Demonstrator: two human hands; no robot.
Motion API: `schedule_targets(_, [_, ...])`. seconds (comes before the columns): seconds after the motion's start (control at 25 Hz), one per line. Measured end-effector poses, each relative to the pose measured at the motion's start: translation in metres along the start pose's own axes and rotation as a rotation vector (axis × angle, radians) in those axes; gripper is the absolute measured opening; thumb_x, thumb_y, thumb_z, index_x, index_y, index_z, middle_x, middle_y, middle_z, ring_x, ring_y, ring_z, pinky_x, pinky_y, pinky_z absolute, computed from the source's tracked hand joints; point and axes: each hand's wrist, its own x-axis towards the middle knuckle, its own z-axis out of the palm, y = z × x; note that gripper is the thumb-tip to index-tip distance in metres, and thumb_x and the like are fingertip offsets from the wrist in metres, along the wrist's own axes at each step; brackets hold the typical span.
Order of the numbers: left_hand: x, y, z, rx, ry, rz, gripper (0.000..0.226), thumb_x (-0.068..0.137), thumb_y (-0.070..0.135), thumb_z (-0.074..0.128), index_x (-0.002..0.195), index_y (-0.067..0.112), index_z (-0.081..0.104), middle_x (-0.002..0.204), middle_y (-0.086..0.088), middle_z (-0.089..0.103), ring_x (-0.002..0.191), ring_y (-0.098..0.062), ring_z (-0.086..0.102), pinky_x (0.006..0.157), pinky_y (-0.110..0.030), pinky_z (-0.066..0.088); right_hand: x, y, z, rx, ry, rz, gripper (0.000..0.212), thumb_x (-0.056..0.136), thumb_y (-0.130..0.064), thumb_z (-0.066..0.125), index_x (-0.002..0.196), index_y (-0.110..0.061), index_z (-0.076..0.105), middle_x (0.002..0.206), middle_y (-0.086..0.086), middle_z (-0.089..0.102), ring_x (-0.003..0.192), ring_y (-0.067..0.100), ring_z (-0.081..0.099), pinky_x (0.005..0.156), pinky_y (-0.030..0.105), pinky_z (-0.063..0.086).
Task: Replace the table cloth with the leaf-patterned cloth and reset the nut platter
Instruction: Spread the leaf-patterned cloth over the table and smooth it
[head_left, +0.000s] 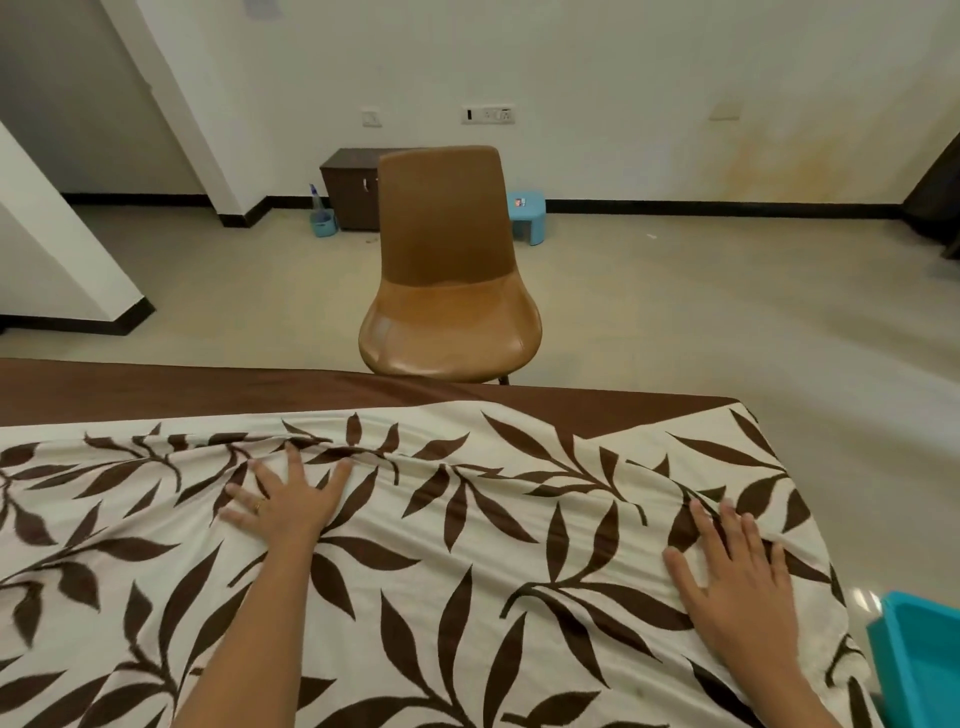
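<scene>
Head view crops a teal container (919, 654) at right. Cream leaf-patterned cloth (467, 571), wrinkled along its far edge, covers the table (208, 387); left hand (288, 506) and right hand (737, 587) press it, fingers spread flat.

Left hand (283, 501), right hand (737, 587) (seemingly flat)

We have only one view, a wide-angle camera worn on the head, facing forward and down. The leaf-patterned cloth (467, 571) fills the lower half of the frame, close beneath us; a brown chair (447, 270) sits at centre, the far wall (623, 62) across the top.
</scene>
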Motion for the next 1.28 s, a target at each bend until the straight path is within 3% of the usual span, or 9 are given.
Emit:
schedule_targets(0.16, [0.009, 0.007, -0.016, 0.061, -0.114, 0.143, 0.092, 0.076, 0.085, 0.019, 0.151, 0.036, -0.003, 0.159, -0.012, -0.013, 0.143, -0.045, -0.015, 0.113, -0.060, -0.006, -0.007, -0.001, -0.006, -0.007, 0.002, 0.080, 0.076, 0.081, -0.074, 0.006, 0.149, -0.039, 0.010, 0.160, -0.004, 0.011, 0.148, 0.019, 0.010, 0.119, 0.044, 0.004])
schedule_targets(0.28, [-0.002, -0.020, -0.034, -0.196, -0.278, 0.341, 0.074, 0.088, 0.070, 0.036, 0.150, 0.034, 0.019, 0.161, -0.010, 0.000, 0.146, -0.036, -0.008, 0.115, -0.054, 0.002, -0.022, 0.008, -0.012, -0.022, -0.039, 0.117, 0.085, 0.077, -0.077, -0.004, 0.150, -0.038, 0.008, 0.161, -0.003, 0.008, 0.148, 0.020, 0.007, 0.120, 0.045, 0.004])
schedule_targets(0.36, [-0.033, -0.048, -0.040, -0.367, -0.149, 0.419, 0.069, 0.088, 0.060, 0.046, 0.145, 0.022, 0.037, 0.154, -0.012, 0.029, 0.143, -0.031, 0.023, 0.113, -0.048, 0.023, -0.030, 0.016, -0.024, 0.012, -0.093, 0.083, 0.091, 0.071, -0.082, -0.012, 0.149, -0.037, 0.000, 0.161, -0.001, 0.001, 0.149, 0.020, -0.001, 0.120, 0.046, 0.001])
schedule_targets(0.44, [-0.080, -0.083, -0.031, -0.400, 0.181, 0.325, 0.068, 0.088, 0.057, 0.050, 0.139, 0.014, 0.042, 0.143, -0.014, 0.044, 0.133, -0.030, 0.039, 0.106, -0.047, 0.034, -0.048, 0.019, -0.045, 0.116, -0.130, 0.048, 0.093, 0.071, -0.083, -0.009, 0.149, -0.033, -0.001, 0.161, 0.002, -0.004, 0.148, 0.020, -0.007, 0.120, 0.046, -0.001])
schedule_targets(0.56, [-0.142, -0.153, 0.002, -0.145, 0.208, 0.085, 0.086, 0.079, 0.080, 0.029, 0.147, 0.027, 0.027, 0.156, -0.011, 0.024, 0.142, -0.037, 0.021, 0.113, -0.056, 0.016, -0.111, 0.012, -0.066, 0.139, -0.165, -0.043, 0.085, 0.078, -0.079, 0.007, 0.150, -0.034, 0.008, 0.160, 0.001, -0.001, 0.147, 0.018, -0.008, 0.118, 0.041, -0.003])
schedule_targets(0.72, [-0.179, -0.223, 0.037, -0.057, 0.141, 0.017, 0.102, 0.064, 0.090, 0.004, 0.149, 0.036, 0.021, 0.160, -0.008, 0.014, 0.145, -0.036, 0.010, 0.114, -0.055, 0.002, -0.198, 0.015, -0.035, 0.072, -0.297, -0.160, 0.087, 0.079, -0.083, 0.015, 0.150, -0.035, 0.017, 0.152, 0.008, 0.035, 0.145, 0.023, 0.012, 0.117, 0.040, 0.002])
schedule_targets(0.96, [-0.240, -0.260, 0.048, -0.033, 0.105, -0.005, 0.085, 0.080, 0.079, 0.023, 0.151, 0.032, 0.015, 0.159, -0.016, 0.000, 0.144, -0.042, 0.000, 0.111, -0.063, -0.004, -0.235, 0.045, -0.042, -0.008, -0.237, -0.232, 0.090, 0.076, -0.085, 0.003, 0.150, -0.034, -0.007, 0.159, 0.000, -0.017, 0.147, 0.020, -0.016, 0.120, 0.043, -0.007])
schedule_targets(1.12, [-0.303, -0.293, 0.060, -0.094, 0.089, -0.044, 0.094, 0.076, 0.084, 0.023, 0.152, 0.030, 0.011, 0.159, -0.017, -0.005, 0.143, -0.046, -0.004, 0.106, -0.071, -0.004, -0.304, 0.068, -0.061, 0.012, -0.271, -0.234, 0.091, 0.077, -0.081, 0.016, 0.150, -0.034, -0.010, 0.157, 0.000, -0.025, 0.145, 0.021, -0.021, 0.117, 0.041, -0.013])
schedule_targets(1.28, [-0.347, -0.325, 0.068, -0.130, 0.065, -0.082, 0.097, 0.072, 0.087, 0.026, 0.151, 0.031, 0.013, 0.158, -0.019, -0.005, 0.143, -0.046, -0.009, 0.107, -0.067, -0.010, -0.380, 0.095, -0.068, -0.032, -0.321, -0.235, 0.089, 0.077, -0.083, 0.011, 0.150, -0.036, -0.008, 0.158, -0.002, -0.018, 0.145, 0.019, -0.019, 0.117, 0.041, -0.012])
